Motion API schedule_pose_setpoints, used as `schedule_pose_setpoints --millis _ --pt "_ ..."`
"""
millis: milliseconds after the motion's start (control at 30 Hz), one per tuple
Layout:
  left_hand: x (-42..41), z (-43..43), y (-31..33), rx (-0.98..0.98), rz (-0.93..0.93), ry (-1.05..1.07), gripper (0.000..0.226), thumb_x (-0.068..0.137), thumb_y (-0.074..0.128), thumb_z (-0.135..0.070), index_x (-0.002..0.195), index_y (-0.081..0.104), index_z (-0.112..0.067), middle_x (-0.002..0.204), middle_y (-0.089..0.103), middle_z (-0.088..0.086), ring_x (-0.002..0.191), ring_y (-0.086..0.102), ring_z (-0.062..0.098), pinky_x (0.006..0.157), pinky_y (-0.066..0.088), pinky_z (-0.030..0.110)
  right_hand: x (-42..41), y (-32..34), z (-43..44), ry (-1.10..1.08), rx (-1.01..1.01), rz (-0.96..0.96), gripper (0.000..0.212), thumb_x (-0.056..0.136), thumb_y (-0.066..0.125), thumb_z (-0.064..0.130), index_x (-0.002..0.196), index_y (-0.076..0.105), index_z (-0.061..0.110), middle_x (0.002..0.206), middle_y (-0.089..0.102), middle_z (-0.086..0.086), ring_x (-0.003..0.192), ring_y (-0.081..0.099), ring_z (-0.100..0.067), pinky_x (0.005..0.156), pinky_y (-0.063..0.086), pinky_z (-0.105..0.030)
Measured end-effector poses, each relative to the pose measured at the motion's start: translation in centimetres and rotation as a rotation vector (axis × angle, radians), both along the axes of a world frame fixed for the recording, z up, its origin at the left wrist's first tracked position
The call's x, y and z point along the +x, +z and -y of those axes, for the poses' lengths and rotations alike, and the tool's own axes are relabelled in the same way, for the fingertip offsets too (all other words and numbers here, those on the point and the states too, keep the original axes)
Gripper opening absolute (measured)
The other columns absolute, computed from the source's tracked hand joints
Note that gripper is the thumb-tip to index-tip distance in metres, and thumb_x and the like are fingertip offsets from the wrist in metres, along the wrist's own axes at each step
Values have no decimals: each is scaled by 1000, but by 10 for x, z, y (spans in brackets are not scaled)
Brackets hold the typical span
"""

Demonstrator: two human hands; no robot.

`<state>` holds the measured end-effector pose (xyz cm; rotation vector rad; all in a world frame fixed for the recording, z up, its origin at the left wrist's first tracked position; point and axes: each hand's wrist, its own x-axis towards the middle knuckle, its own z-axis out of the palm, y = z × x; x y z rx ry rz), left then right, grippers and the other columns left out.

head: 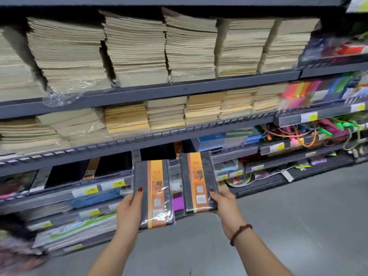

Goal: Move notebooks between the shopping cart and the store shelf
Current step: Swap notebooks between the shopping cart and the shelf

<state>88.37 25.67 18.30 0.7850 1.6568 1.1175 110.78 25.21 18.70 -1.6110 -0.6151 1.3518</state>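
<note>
The left hand [129, 208] grips a dark notebook [153, 194] by its lower left edge, thumb [138, 196] pressed flat on the cover and the other fingers hidden behind it; the book stands nearly upright, wrapped in clear film, with an orange band running down its length just right of the thumb. The right hand [225, 204] grips a second notebook [197, 181] of the same kind at its lower right corner, thumb [213, 195] on the cover beside a white barcode label on that book's orange band, the rest of the fingers underneath. This second book sits a little higher than the first and leans slightly left at the top. The two books are side by side with a narrow gap between them, through which a purple packet [177, 202] shows lower down on the shelves. Both are held in the air in front of the shelf [111, 145], their top edges near a dark, part-filled bay [157, 153] straight above the hands, where more orange-banded spines stand. Higher above the grip, tan stacks of paper [135, 48] fill two levels. Right of the right hand lie bright cords and coloured packs [310, 134]. A beaded bracelet [240, 234] circles the right wrist below the grip. Grey floor [298, 216] lies under both arms. The cart is out of view
</note>
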Motion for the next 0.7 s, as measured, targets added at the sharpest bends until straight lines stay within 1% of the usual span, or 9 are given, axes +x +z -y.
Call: schedule_pose_setpoints --millis 67,167,333,400,467,500,600,633,700 --pt "6 -10 -3 -12 -1 30 32 95 51 -35 82 66 -8 84 70 14 78 63 33 75 49 44 4 -4 -15 14 -28 -5 10 91 53 8 86 61 11 101 69 -18 90 65 -33 90 49 -48" --pt "11 -28 -5 -28 11 34 26 95 50 -32 86 67 -15 88 72 13 86 67 34 85 52 52 7 -8 -32 31 -53 -1 13 92 51 7 84 60 13 92 70 -12 87 65 -29 88 48 -44" --pt "22 -51 -13 -68 24 68 28 96 49 -32 84 65 -12 90 72 17 89 66 38 84 51 52 15 -19 -66 69 -80 21 13 91 52 5 83 61 9 80 69 -7 77 64 -26 83 48 -41" --pt "24 -56 -16 -96 35 95 27 96 49 -32 85 64 -13 90 72 15 88 67 37 84 52 52 16 -24 -77 78 -108 19 14 90 53 4 78 60 10 82 68 -10 78 64 -27 83 48 -43" --pt "27 -62 -23 -118 25 125 27 96 50 -31 85 65 -10 87 72 13 88 68 36 82 53 50 17 -32 -88 93 -146 10 11 89 56 7 79 60 10 95 66 -16 86 65 -31 87 50 -47" --pt "29 -64 -27 -123 27 145 28 95 51 -31 86 65 -8 87 72 13 88 68 36 82 53 51 18 -36 -95 109 -160 4 11 89 56 8 80 60 11 97 66 -16 87 65 -31 88 50 -49" --pt "36 -75 -43 -139 46 200 30 95 50 -31 92 64 -5 91 72 16 90 68 37 86 53 54 21 -53 -119 180 -173 16 18 91 53 7 76 58 13 78 68 -7 81 64 -28 91 49 -51" --pt "38 -78 -49 -144 55 213 30 95 50 -32 93 64 -6 92 72 16 89 68 36 86 53 54 22 -59 -126 194 -169 18 18 92 52 6 76 58 13 74 68 -5 77 63 -26 90 49 -50" --pt "44 -84 -63 -141 66 241 28 95 51 -31 88 65 -9 90 73 14 88 69 34 86 53 51 23 -74 -141 206 -141 -2 18 92 51 4 77 57 13 66 68 -1 71 62 -22 82 49 -43"
